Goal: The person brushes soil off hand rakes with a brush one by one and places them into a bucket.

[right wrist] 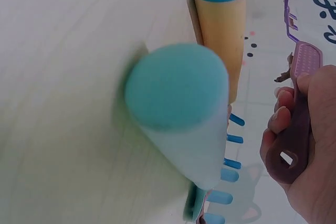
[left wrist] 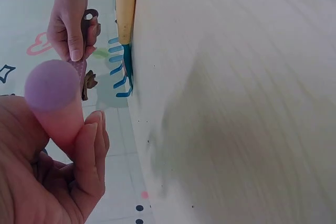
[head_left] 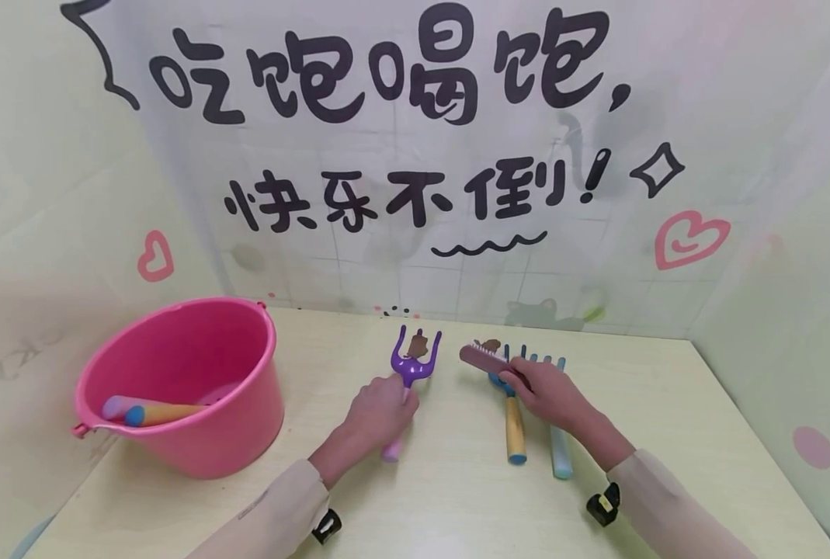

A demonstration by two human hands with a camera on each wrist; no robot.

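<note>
In the head view my left hand (head_left: 380, 411) grips a small purple three-pronged hand fork (head_left: 413, 371) by its pink handle, with a brown piece (head_left: 417, 346) between the prongs. The handle's lilac end (left wrist: 52, 85) fills part of the left wrist view. My right hand (head_left: 550, 392) holds a mauve brush (head_left: 483, 359) by its dark handle, bristles facing up and away. Just behind the brush shows another brown piece (head_left: 489, 344). Beneath the right hand lie a blue rake with a yellow handle (head_left: 515, 435) and a pale blue rake (head_left: 560, 454).
A pink bucket (head_left: 268, 404) stands at the table's left, with a yellow-handled tool (head_left: 170, 414) and a lilac handle (head_left: 117, 407) inside. Printed curtains (head_left: 401, 272) rise behind and beside the pale wooden table (head_left: 442, 505).
</note>
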